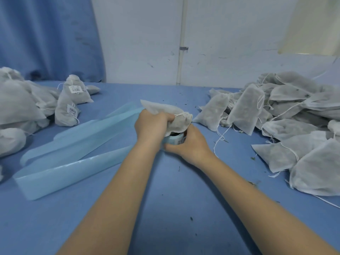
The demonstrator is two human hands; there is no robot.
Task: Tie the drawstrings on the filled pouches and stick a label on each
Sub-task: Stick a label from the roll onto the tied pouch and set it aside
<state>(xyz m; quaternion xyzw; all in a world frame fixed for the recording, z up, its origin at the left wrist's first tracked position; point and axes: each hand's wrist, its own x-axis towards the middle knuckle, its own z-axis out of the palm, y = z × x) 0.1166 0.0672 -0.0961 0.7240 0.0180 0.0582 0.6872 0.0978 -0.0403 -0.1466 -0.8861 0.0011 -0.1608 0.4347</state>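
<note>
A person's two bare forearms reach forward over a table (174, 208) covered in blue cloth. The left hand (152, 124) is curled around a filled white pouch (173, 115), gripping it near the middle of the table; the pouch's neck is gathered by a thin drawstring (181, 114) at its right end. Just beneath the pouch, the right hand (191, 142) holds a small roll of labels (173, 139), its fingers wrapped around the roll's pale blue outer band. The pouch touches the top of the roll. A long strip of shiny pale blue backing paper (73, 140) trails from the roll to the left, looping across the table toward its near left edge. At the far left lies a heap of finished pouches (24, 105), two of which show white barcode labels (75, 89). At the right sits a larger pile of pouches (287, 126) with loose strings and no visible stickers. Small dark flecks of dried plant matter (253, 158) dot the cloth. Behind the table are a white wall (143, 43) and a blue curtain (47, 37).
</note>
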